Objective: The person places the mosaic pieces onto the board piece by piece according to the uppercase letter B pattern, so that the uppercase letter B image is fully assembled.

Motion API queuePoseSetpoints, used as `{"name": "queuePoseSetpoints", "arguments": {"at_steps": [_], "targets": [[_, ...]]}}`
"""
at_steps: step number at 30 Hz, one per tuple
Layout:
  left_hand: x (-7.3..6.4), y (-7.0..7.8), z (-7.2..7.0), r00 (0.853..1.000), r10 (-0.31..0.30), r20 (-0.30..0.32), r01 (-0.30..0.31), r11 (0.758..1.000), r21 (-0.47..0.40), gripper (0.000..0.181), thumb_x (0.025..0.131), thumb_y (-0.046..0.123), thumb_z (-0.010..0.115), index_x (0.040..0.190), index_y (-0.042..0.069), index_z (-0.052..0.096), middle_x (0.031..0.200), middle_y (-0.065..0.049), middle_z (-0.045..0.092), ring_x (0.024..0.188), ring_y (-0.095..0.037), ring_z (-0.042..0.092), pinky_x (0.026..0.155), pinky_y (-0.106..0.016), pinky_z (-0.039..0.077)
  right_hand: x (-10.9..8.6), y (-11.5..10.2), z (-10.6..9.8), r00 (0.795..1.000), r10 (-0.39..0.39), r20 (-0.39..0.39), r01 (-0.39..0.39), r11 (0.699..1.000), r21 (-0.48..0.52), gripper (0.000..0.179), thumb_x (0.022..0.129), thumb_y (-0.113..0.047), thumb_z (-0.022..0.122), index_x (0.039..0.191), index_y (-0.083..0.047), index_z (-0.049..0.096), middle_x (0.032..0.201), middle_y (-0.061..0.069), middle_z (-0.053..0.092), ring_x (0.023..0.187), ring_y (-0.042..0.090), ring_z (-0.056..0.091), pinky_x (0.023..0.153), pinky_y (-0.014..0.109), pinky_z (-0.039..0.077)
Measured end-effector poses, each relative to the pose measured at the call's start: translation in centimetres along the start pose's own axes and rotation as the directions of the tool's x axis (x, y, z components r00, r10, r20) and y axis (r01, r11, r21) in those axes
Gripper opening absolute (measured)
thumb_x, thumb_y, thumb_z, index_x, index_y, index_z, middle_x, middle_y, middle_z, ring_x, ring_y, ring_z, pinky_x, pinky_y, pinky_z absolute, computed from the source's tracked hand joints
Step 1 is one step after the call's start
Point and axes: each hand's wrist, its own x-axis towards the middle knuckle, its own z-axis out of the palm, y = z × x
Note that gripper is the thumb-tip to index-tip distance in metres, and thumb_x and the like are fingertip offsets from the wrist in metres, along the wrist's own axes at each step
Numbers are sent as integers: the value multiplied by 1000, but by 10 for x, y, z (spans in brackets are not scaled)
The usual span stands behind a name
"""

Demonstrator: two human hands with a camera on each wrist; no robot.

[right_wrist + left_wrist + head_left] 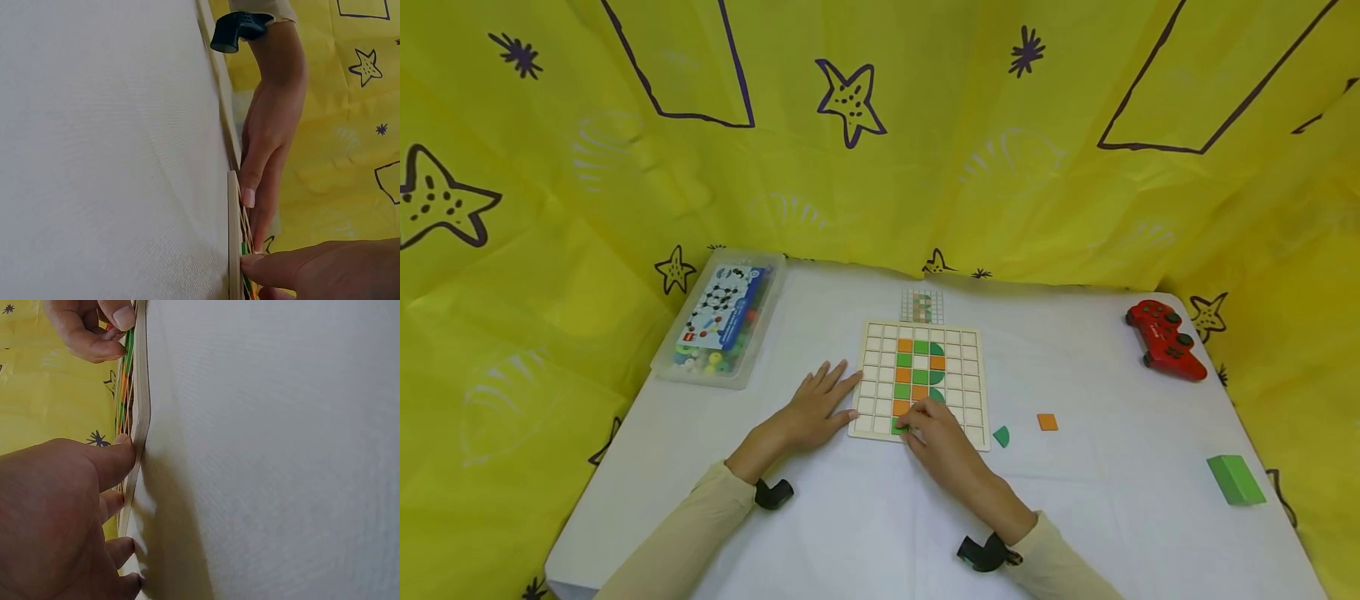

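A wooden grid board (pixel 970 392) lies on the table, with orange and green squares and green quarter-round tiles in its middle columns. My right hand (pixel 943 442) is over its near edge, thumb and curled fingers pinching a green square tile (pixel 898 427) at a bottom-row cell. In the right wrist view the thumb (pixel 262 265) touches that tile's edge; the other fingers are partly hidden. The left hand (pixel 812 408) rests spread at the board's left side, its fingertips (pixel 128 450) touching the rim. Right of the board lie a loose green quarter-round tile (pixel 1002 436) and an orange square tile (pixel 1047 422).
A small pattern card (pixel 922 307) lies behind the board. At the back left is a clear plastic box (pixel 737 367) of colourful parts. A red game controller (pixel 1167 340) and a green block (pixel 1236 479) sit toward the right. Yellow curtains (pixel 880 200) surround the white table.
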Motion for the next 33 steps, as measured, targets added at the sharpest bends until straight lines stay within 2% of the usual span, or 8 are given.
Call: {"name": "queuePoseSetpoints", "arguments": {"at_steps": [7, 14, 18, 22, 24, 26, 29, 33], "targets": [[1, -1, 1, 1000, 1, 8, -1, 1000, 0, 67, 112, 42, 49, 170, 19, 24, 178, -14, 9, 163, -41, -1, 129, -64, 5, -9, 14, -19, 990, 141, 9, -141, 990, 20, 21, 95, -11, 80, 116, -11, 77, 116, 1, 61, 114, 24, 58, 97, 43, 53], [1, -4, 2, 1000, 4, 7, -4, 1000, 12, 68, 112, 43, 49, 170, 19, 23, 177, -15, 9, 163, -42, -1, 129, -65, 6, -24, 53, -65, 952, 291, -93, -295, 954, -44, 30, 98, -12, 75, 125, -1, 68, 126, 20, 58, 117, 38, 55, 95, 52, 50], [2, -4, 2, 1000, 9, 8, -9, 1000, 14, 68, 112, 43, 49, 171, 20, 22, 177, -15, 9, 163, -42, -1, 129, -65, 7, -36, 74, -93, 896, 434, -95, -443, 891, -103, 43, 101, -20, 71, 132, 6, 58, 131, 32, 51, 117, 49, 51, 91, 60, 46], [2, -4, 2, 1000, 7, 8, -8, 1000, 17, 68, 112, 43, 49, 170, 19, 22, 177, -15, 9, 163, -42, -1, 129, -65, 6, -45, 91, -115, 808, 589, 3, -580, 797, -170, 57, 101, -32, 69, 132, 11, 48, 125, 37, 48, 111, 54, 49, 85, 66, 44], [2, -4, 1, 1000, 3, 8, -3, 1000, 16, 68, 112, 42, 49, 170, 19, 22, 177, -15, 9, 163, -42, -1, 129, -65, 6, -48, 97, -122, 789, 613, 45, -596, 781, -187, 57, 100, -33, 69, 128, 12, 49, 119, 36, 50, 106, 52, 51, 82, 65, 47], [2, -3, 1, 1000, 1, 11, -2, 1000, 14, 68, 112, 42, 49, 170, 19, 22, 177, -15, 9, 163, -42, -1, 129, -65, 6, -50, 103, -126, 799, 598, 63, -580, 795, -178, 50, 101, -29, 69, 123, 13, 52, 113, 34, 53, 100, 48, 55, 79, 61, 49], [3, -2, 1, 1000, -2, 17, 1, 1000, 10, 68, 112, 42, 49, 171, 19, 22, 177, -15, 8, 163, -42, -1, 129, -65, 6, -52, 108, -123, 844, 533, 57, -524, 843, -121, 36, 102, -17, 68, 120, 12, 56, 111, 32, 56, 97, 43, 58, 80, 54, 51], [2, -1, 1, 1000, -8, 23, 7, 1000, 11, 68, 112, 42, 49, 171, 20, 22, 178, -15, 8, 163, -42, -2, 129, -64, 6, -50, 114, -116, 898, 440, 20, -439, 897, -43, 28, 100, -5, 66, 123, 11, 59, 116, 31, 55, 103, 41, 59, 87, 54, 51]]}}
